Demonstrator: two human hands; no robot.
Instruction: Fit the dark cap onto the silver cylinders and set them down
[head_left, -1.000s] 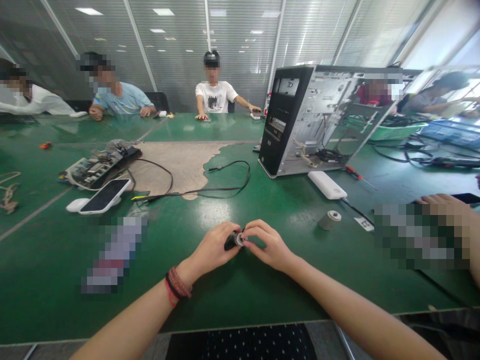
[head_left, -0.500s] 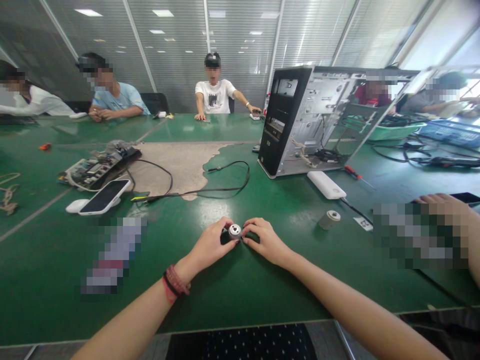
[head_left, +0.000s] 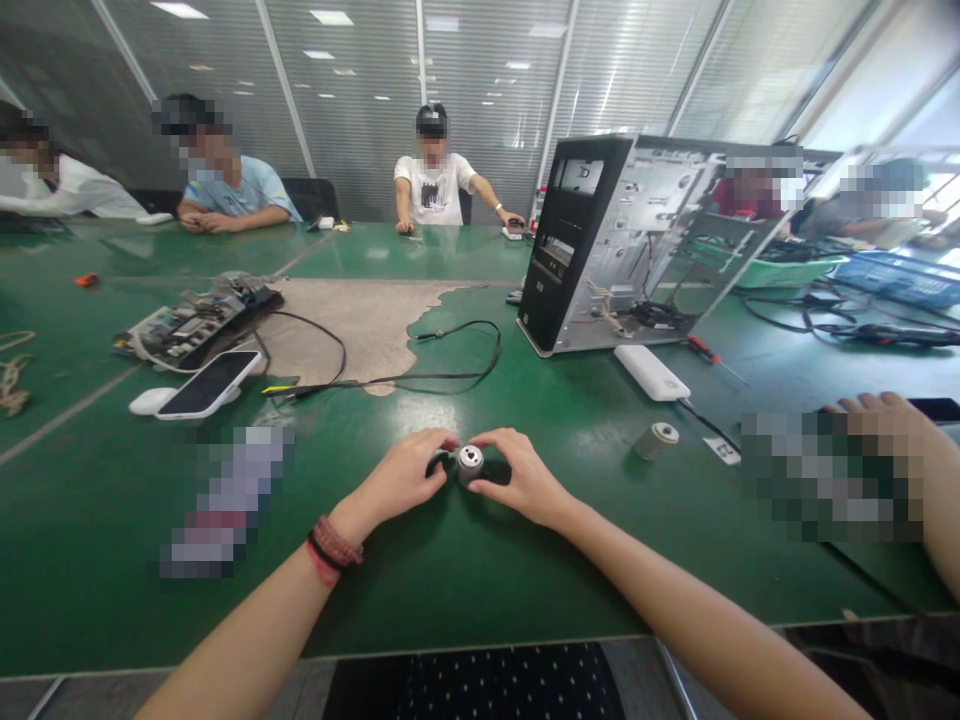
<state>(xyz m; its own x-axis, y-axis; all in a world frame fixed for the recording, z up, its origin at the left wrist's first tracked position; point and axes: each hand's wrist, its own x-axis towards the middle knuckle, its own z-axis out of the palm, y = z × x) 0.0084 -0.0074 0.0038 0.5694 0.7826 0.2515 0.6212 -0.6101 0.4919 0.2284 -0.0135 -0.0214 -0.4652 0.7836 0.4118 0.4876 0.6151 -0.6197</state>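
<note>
A small metal cylinder (head_left: 470, 464) stands upright on the green table, its silver top pierced by dark holes; it looks like a small motor. My right hand (head_left: 525, 478) curves around its right side, with the thumb at the front and fingertips behind, holding it. Just to the left is my left hand (head_left: 409, 473), fingers and thumb apart in a loose curve with nothing visible between them. A second, similar metal cylinder (head_left: 657, 442) is farther right, beyond my right hand.
An open computer case (head_left: 574, 250) stands at the back right, with a white power bank (head_left: 651, 373) and red screwdriver (head_left: 716, 358) nearby. Leftward lie a phone (head_left: 211, 384), a circuit assembly (head_left: 199, 322) and a black cable (head_left: 450, 377). Another person's hand (head_left: 881, 415) rests at right.
My left hand has let go of the cylinder and drawn slightly left. My right hand has closed in around it. The cylinder stays in nearly the same place.
</note>
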